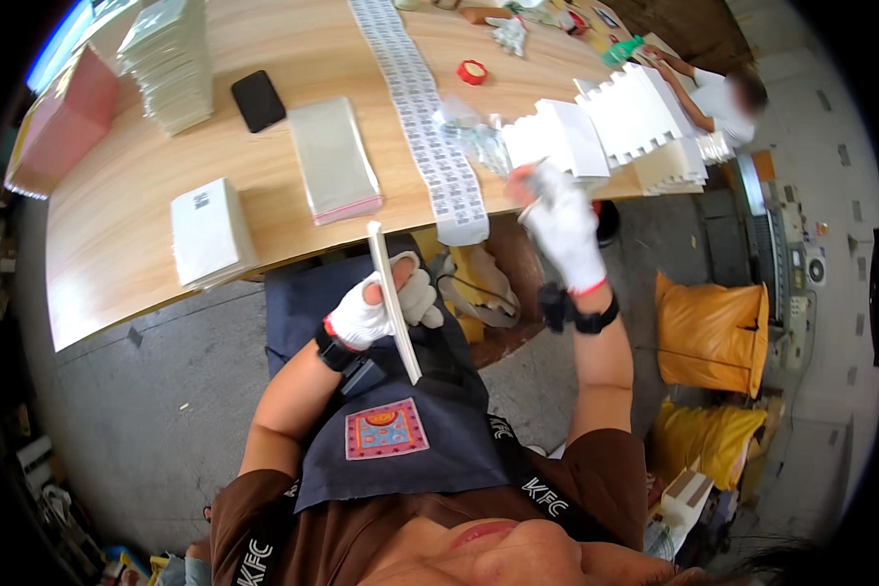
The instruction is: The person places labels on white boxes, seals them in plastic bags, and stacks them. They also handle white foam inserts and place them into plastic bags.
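Observation:
My left hand (420, 296), in a white glove with bare thumb and fingertip, is closed around a thin flat white box (401, 337). The box is seen nearly edge-on above my lap, just off the table's front edge. My right hand (568, 234), gloved the same way, is raised at the table edge beside a row of white boxes (574, 142). Motion smears its fingers, so whether anything is between them does not show. Near it lies crumpled clear plastic (479, 137). A long strip of printed labels (425, 122) runs over the table between my hands.
On the table (98, 264) are a white stack (208, 234), clear bags (332, 161), a black phone (259, 101), a red tape roll (472, 72), a tall wrapped pile (171, 68) and a pink box (68, 122). A co-worker (728, 107) is at far right. An orange sack (713, 332) stands on the floor.

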The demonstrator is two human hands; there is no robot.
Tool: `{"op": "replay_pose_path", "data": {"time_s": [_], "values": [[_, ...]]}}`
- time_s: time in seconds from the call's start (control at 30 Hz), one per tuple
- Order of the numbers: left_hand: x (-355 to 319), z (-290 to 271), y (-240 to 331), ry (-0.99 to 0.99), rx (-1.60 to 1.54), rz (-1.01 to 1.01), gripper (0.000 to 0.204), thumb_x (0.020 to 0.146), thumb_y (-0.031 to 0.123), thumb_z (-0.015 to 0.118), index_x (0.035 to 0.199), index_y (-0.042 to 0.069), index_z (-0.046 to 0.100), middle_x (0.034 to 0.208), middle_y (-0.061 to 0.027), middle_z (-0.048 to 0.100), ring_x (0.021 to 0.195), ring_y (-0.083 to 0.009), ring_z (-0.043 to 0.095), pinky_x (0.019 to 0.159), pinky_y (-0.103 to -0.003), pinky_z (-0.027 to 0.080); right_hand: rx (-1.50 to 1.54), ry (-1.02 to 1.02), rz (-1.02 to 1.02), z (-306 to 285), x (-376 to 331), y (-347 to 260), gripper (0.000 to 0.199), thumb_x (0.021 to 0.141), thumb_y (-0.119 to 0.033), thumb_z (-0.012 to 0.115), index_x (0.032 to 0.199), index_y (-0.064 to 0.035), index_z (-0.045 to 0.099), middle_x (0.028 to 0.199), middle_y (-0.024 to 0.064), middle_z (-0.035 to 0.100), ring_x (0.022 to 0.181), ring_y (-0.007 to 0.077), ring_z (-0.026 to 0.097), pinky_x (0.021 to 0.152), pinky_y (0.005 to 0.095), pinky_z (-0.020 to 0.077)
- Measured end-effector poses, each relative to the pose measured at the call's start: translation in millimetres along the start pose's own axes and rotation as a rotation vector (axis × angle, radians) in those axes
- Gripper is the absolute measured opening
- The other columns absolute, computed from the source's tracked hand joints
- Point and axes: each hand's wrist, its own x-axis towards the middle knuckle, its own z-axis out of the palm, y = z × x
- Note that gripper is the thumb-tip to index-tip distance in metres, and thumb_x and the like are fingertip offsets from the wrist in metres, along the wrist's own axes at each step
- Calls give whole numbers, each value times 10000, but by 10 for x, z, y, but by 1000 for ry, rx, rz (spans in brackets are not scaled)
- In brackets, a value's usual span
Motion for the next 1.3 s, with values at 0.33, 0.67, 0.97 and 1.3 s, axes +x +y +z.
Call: {"op": "replay_pose_path", "data": {"time_s": [0.33, 0.67, 0.97, 1.3], "values": [[-101, -169, -91, 54, -56, -24, 418, 805, 398, 776, 764, 156, 437, 636, 35, 371, 599, -132, 343, 665, -322, 348, -718, 65, 275, -757, 426, 1356, 590, 818, -557, 633, 1186, -96, 645, 1049, 188, 683, 965, 343, 656, 843, 394, 503], [-240, -415, -65, 54, -115, 1, 399, 808, 378, 776, 760, 142, 457, 637, 9, 395, 599, -158, 392, 691, -357, 419, -647, -48, 295, -794, 525, 1321, 558, 819, -488, 660, 1145, -35, 670, 1087, 199, 679, 1007, 312, 652, 889, 365, 482], [-294, -527, -26, 31, -172, 21, 386, 813, 360, 773, 758, 135, 464, 641, -1, 402, 607, -168, 413, 712, -366, 435, -668, -143, 305, -866, 601, 1266, 491, 859, -434, 645, 1160, -47, 671, 1091, 190, 682, 1012, 298, 653, 884, 353, 482], [-321, -545, -30, 69, -181, 22, 375, 831, 362, 754, 776, 134, 461, 644, 3, 396, 605, -162, 398, 706, -360, 424, -775, -125, 278, -807, 560, 1246, 515, 822, -416, 708, 1173, -42, 661, 1124, 177, 674, 1003, 284, 654, 887, 342, 483]]}}
